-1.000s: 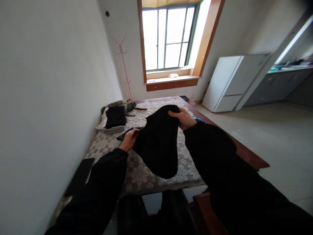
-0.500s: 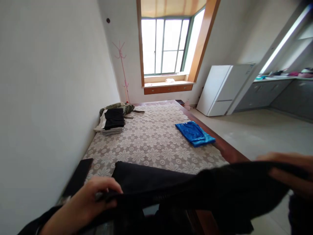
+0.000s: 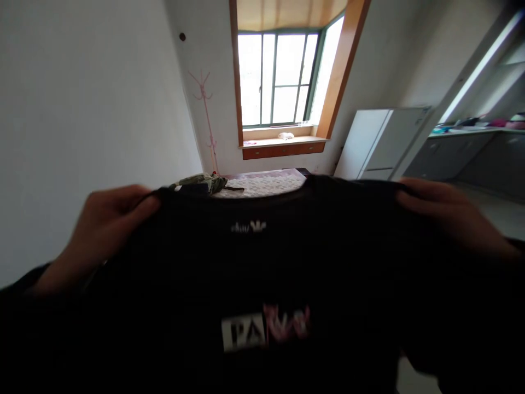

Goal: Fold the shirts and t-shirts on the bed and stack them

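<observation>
A black T-shirt (image 3: pixel 266 268) with a light and pink print on its front is stretched wide between my two hands, its neckline at the top. My left hand (image 3: pixel 112 221) pinches one shoulder of the shirt, thumb toward me. At the opposite shoulder, my right hand (image 3: pixel 447 205) grips the cloth the same way. The shirt hangs down and covers most of the bed (image 3: pixel 262 183), of which only the far patterned end shows. Whatever else lies on the near part of the bed is hidden behind it.
A camouflage-green bag (image 3: pixel 200 183) sits at the bed's far left by the wall. Beyond are a pink coat stand (image 3: pixel 208 117) and a window with a sill (image 3: pixel 283 141). A white fridge (image 3: pixel 369 139) stands to the right, with grey kitchen cabinets (image 3: pixel 463 156) past it.
Both hands have risen, carrying the black T-shirt up from low and bunched to spread open. Its front print now shows, and the blue folded cloth on the bed is covered from view.
</observation>
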Tool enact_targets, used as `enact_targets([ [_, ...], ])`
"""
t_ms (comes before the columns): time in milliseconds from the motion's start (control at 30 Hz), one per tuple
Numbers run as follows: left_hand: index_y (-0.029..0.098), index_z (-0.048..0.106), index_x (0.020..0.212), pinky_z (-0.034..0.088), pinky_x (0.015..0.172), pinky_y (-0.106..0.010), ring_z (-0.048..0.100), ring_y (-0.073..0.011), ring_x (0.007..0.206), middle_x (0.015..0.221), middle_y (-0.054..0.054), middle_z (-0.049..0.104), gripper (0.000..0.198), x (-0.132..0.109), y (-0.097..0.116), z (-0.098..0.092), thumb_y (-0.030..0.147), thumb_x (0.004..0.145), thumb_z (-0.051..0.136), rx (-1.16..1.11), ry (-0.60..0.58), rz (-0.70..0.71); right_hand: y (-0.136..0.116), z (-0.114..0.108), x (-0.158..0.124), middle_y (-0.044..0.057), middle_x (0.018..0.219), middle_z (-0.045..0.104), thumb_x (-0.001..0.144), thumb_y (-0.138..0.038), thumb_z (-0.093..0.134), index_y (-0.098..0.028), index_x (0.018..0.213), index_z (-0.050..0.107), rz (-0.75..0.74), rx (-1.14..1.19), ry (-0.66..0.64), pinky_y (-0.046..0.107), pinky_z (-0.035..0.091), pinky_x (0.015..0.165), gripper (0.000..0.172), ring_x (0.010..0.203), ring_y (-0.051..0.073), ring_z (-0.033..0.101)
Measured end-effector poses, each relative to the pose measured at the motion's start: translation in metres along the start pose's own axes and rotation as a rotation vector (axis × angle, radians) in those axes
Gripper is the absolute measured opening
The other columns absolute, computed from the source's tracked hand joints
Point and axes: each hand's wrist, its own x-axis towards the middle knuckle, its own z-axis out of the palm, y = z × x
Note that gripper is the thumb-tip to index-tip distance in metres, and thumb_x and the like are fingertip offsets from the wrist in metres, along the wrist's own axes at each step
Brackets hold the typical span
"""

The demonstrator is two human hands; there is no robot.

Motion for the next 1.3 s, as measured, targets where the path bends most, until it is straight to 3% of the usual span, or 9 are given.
enact_targets([
  [133,0.016,0.074,0.108,0.052,0.096,-0.049,0.071,-0.0235,0.089,0.090,0.001,0.071,0.036,0.123,-0.031,0.067,0.046,0.089,0.066,0.283,-0.155,0.182,0.004,0.076,0.121,0.012,0.100,0.076,0.093,-0.046,0.067,-0.010,0.110,0.070,0.020,0.016,-0.138,0.037,0.054,0.083,0.040,0.079,0.017,0.069],
  [233,0.012,0.067,0.121,0.053,0.099,-0.044,0.071,-0.0237,0.099,0.114,-0.007,0.072,0.052,0.141,-0.068,0.097,0.048,0.084,0.071,0.278,-0.183,0.147,0.026,0.109,0.142,0.011,0.100,0.075,0.078,-0.052,0.080,-0.014,0.112,0.070,-0.167,-0.146,-0.098,0.040,0.056,0.083,0.052,0.082,0.021,0.069],
  [333,0.016,0.070,0.113,0.057,0.090,-0.040,0.072,-0.0230,0.094,0.111,-0.007,0.075,0.044,0.078,-0.098,0.102,0.053,0.088,0.064,0.229,-0.243,0.116,0.062,0.112,0.085,0.009,0.102,0.076,0.082,-0.062,0.071,-0.019,0.114,0.072,-0.262,-0.132,-0.215,0.038,0.058,0.080,0.054,0.087,0.023,0.070],
  [500,0.024,0.072,0.094,0.059,0.074,-0.034,0.071,-0.0222,0.076,0.090,-0.003,0.077,0.046,-0.121,-0.122,0.101,0.068,0.083,0.062,0.121,-0.224,-0.269,0.146,0.100,-0.093,0.007,0.085,0.077,0.082,-0.066,0.067,-0.027,0.090,0.079,0.132,-0.136,-0.400,0.036,0.059,0.065,0.041,0.075,0.026,0.070],
  [600,0.026,0.068,0.086,0.060,0.072,-0.037,0.071,-0.0244,0.072,0.084,-0.003,0.075,0.046,-0.231,-0.126,0.114,0.071,0.082,0.058,0.166,0.001,-0.550,0.198,0.105,-0.184,0.007,0.079,0.076,0.074,-0.070,0.070,-0.029,0.084,0.078,0.445,-0.034,-0.184,0.042,0.063,0.062,0.044,0.070,0.031,0.072],
  [700,0.026,0.065,0.100,0.061,0.072,-0.040,0.073,-0.0274,0.076,0.092,-0.005,0.075,0.048,-0.292,-0.126,0.131,0.070,0.080,0.060,0.190,0.122,-0.772,0.230,0.123,-0.234,0.007,0.102,0.078,0.069,-0.067,0.075,-0.032,0.102,0.073,0.603,-0.009,0.169,0.048,0.066,0.079,0.048,0.094,0.037,0.075],
  [800,0.025,0.062,0.108,0.061,0.081,-0.045,0.074,-0.0296,0.081,0.102,-0.008,0.074,0.051,-0.300,-0.125,0.139,0.066,0.077,0.064,0.203,0.105,-0.827,0.240,0.143,-0.241,0.008,0.118,0.075,0.070,-0.060,0.077,-0.031,0.116,0.064,0.604,0.087,0.260,0.050,0.059,0.100,0.056,0.113,0.036,0.071],
  [967,0.026,0.058,0.109,0.056,0.097,-0.050,0.073,-0.0329,0.099,0.106,-0.007,0.072,0.052,-0.287,-0.131,0.137,0.063,0.073,0.068,0.065,0.172,-0.884,0.249,0.160,-0.222,0.010,0.110,0.076,0.068,-0.061,0.078,-0.025,0.114,0.063,0.644,0.064,0.222,0.047,0.060,0.095,0.060,0.103,0.036,0.073],
  [1300,0.023,0.056,0.097,0.056,0.086,-0.044,0.071,-0.0297,0.087,0.084,-0.005,0.070,0.066,-0.293,-0.152,0.139,0.076,0.061,0.072,-0.091,0.203,-0.967,0.252,0.125,-0.200,0.005,0.107,0.080,0.076,-0.056,0.075,-0.022,0.101,0.079,0.465,0.065,-0.025,0.038,0.056,0.099,0.042,0.114,0.035,0.069],
])
